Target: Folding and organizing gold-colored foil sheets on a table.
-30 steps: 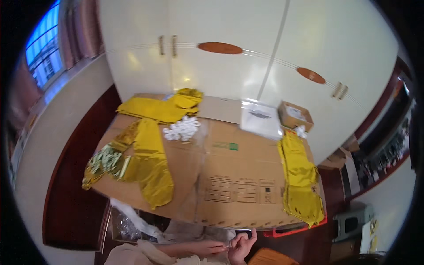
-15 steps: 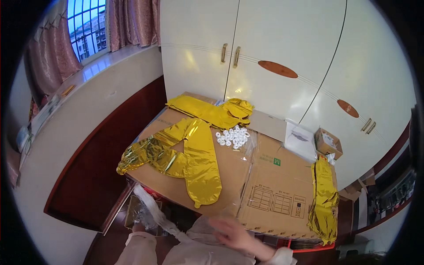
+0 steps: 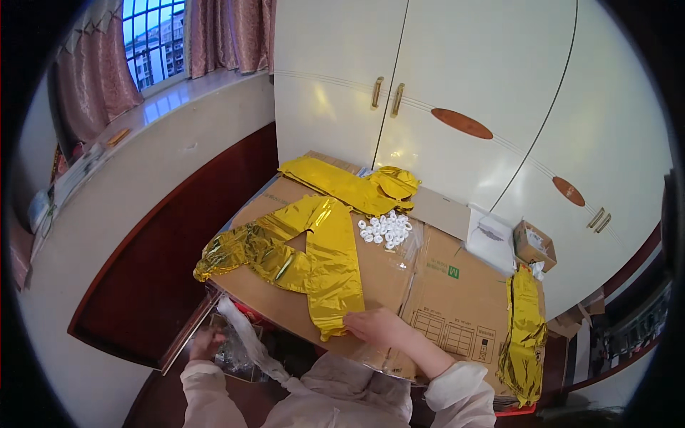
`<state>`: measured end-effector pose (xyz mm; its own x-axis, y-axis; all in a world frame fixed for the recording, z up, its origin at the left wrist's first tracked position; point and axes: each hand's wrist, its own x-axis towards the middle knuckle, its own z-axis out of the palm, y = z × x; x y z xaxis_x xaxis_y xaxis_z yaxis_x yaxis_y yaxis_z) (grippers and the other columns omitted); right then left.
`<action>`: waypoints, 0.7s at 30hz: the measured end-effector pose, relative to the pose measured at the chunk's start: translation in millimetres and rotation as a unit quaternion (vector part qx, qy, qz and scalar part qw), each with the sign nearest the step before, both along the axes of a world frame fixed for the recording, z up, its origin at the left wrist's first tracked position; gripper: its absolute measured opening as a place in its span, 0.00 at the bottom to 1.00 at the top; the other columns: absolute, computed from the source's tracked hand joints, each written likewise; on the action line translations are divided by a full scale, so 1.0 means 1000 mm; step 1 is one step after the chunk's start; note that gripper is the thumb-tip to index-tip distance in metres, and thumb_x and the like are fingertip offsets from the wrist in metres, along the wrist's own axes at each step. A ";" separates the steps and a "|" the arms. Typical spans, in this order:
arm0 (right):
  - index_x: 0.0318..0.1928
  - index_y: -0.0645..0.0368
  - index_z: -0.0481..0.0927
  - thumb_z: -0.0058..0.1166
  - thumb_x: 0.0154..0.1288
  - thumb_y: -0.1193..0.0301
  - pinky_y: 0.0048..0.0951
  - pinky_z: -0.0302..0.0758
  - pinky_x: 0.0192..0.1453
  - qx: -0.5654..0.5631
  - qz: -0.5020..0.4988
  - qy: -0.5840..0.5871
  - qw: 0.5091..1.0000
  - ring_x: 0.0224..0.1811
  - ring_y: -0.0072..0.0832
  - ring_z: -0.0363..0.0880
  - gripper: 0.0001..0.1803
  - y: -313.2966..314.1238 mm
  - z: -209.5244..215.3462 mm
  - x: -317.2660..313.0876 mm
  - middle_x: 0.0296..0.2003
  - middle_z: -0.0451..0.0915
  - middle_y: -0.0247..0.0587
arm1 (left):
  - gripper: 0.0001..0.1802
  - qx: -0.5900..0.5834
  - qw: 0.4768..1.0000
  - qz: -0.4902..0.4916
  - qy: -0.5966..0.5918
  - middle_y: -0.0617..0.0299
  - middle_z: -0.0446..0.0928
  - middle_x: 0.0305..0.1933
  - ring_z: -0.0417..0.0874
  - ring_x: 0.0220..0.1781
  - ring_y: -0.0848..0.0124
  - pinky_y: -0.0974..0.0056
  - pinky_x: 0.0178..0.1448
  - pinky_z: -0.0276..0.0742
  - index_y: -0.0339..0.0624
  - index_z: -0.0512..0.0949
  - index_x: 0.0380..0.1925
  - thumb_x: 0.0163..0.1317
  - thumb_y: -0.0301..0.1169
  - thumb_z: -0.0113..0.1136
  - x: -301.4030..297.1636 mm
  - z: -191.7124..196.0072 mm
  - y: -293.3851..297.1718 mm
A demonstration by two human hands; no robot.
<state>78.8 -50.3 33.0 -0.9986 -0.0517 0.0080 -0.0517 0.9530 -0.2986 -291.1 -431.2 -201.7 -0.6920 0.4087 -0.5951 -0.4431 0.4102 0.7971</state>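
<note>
At the near edge I watch the left hand (image 3: pixel 205 342), half curled and blurred, beside an open box with clear crinkled plastic (image 3: pixel 239 354). Its fingertips are hard to make out, so I cannot tell whether it grasps anything. A crumpled white strip (image 3: pixel 241 329) runs down just right of the box.

To the right, my view has the right hand (image 3: pixel 372 327) palm down, fingers together, their tips touching the near end of a shiny gold foil balloon, flat and angular (image 3: pixel 334 250). The thumb is hidden, so I cannot tell if that end is pinched or merely touched. The balloon lies on the left part of a brown cardboard sheet (image 3: pixel 457 292). At the right edge I see a long gold foil stack (image 3: pixel 524 335), its near end over the rim.

Farther back sit small white rings (image 3: pixel 385 230) in a pile, just beside more folded gold foil (image 3: pixel 332 182).
</note>
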 end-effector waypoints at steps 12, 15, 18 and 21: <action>0.48 0.56 0.77 0.52 0.65 0.68 0.38 0.79 0.39 0.023 -0.020 0.063 0.998 0.39 0.38 0.82 0.12 0.003 -0.016 0.002 0.40 0.83 0.39 | 0.04 0.221 0.758 0.071 0.609 0.61 0.68 0.35 0.71 0.33 0.74 0.71 0.38 0.68 0.37 0.72 0.30 0.58 0.20 0.57 0.090 0.251 0.132; 0.52 0.56 0.76 0.53 0.66 0.65 0.38 0.79 0.44 -0.068 -0.036 0.133 0.988 0.44 0.41 0.82 0.16 0.002 -0.014 0.013 0.45 0.82 0.41 | 0.07 0.205 0.728 -0.127 0.642 0.56 0.74 0.43 0.75 0.41 0.66 0.67 0.43 0.71 0.38 0.76 0.34 0.54 0.19 0.58 0.112 0.277 0.185; 0.56 0.53 0.75 0.53 0.66 0.62 0.40 0.77 0.52 -0.104 -0.135 0.210 0.963 0.51 0.44 0.78 0.19 0.034 0.007 0.036 0.50 0.80 0.43 | 0.09 0.227 0.698 -0.212 0.646 0.54 0.76 0.45 0.76 0.47 0.60 0.61 0.51 0.71 0.39 0.77 0.36 0.53 0.21 0.60 0.135 0.300 0.233; 0.55 0.49 0.77 0.54 0.64 0.61 0.42 0.73 0.56 -0.055 -0.403 0.144 0.902 0.56 0.44 0.75 0.20 0.116 0.031 0.096 0.55 0.76 0.45 | 0.11 0.228 0.651 -0.277 0.669 0.53 0.76 0.46 0.76 0.50 0.55 0.57 0.56 0.69 0.39 0.77 0.37 0.52 0.23 0.62 0.135 0.306 0.273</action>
